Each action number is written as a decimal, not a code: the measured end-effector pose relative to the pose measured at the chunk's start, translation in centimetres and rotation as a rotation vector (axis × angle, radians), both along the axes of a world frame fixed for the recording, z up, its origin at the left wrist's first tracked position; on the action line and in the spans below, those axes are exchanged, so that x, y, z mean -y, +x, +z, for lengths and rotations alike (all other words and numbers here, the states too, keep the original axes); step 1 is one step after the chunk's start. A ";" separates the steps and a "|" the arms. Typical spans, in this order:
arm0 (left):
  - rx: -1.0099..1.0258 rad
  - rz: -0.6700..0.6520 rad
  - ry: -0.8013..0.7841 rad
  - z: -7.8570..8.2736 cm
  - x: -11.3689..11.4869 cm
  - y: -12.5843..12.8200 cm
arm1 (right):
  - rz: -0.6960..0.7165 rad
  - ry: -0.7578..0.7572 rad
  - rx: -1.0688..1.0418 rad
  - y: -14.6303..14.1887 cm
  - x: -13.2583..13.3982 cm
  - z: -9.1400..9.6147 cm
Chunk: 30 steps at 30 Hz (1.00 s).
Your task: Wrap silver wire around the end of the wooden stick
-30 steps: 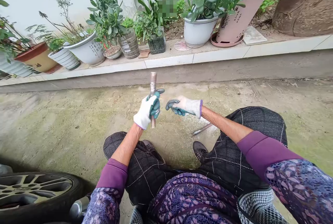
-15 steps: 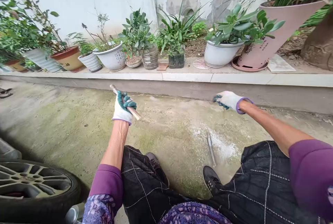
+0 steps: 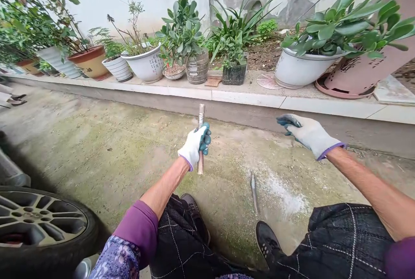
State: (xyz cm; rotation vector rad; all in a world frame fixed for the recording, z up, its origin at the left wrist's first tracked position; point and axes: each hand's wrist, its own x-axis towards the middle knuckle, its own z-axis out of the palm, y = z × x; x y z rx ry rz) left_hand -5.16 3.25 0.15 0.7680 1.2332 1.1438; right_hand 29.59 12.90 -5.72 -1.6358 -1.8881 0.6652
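Note:
My left hand (image 3: 196, 143), in a white glove with green-coated fingers, is wrapped round a short wooden stick (image 3: 201, 164). The stick is held nearly upright, with thin wire or cord (image 3: 201, 117) wound near its upper end. My right hand (image 3: 306, 132), gloved alike, is raised to the right, apart from the stick. Its fingers are bent together as in a pinch; what they hold, if anything, is too small to make out. On the concrete below lies a slim metal rod (image 3: 254, 194) beside a patch of white powder (image 3: 288, 197).
A low tiled ledge (image 3: 246, 98) with several potted plants runs across the front, including a white pot (image 3: 301, 69). A car wheel (image 3: 45, 227) lies at lower left. My shoes (image 3: 267, 240) stand near the metal rod.
My left hand has moved right with the stick, turning it from slanted to nearly upright. A thin pale line between the hands no longer shows. The view has shifted slightly.

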 end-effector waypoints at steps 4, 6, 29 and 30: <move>-0.132 -0.153 -0.050 -0.2 0.5 3.5 | 0.155 -0.084 -0.541 -4.8 2.6 3.1; -0.149 -0.226 -0.080 -0.3 0.5 4.9 | 0.261 -0.199 -0.654 -7.5 4.1 4.2; -1.081 -0.477 0.284 -2.1 2.6 5.2 | 0.502 -0.065 0.091 -8.8 10.3 6.0; -1.269 -0.518 0.333 -2.2 2.8 5.3 | 0.496 -0.046 0.152 -8.7 10.5 6.0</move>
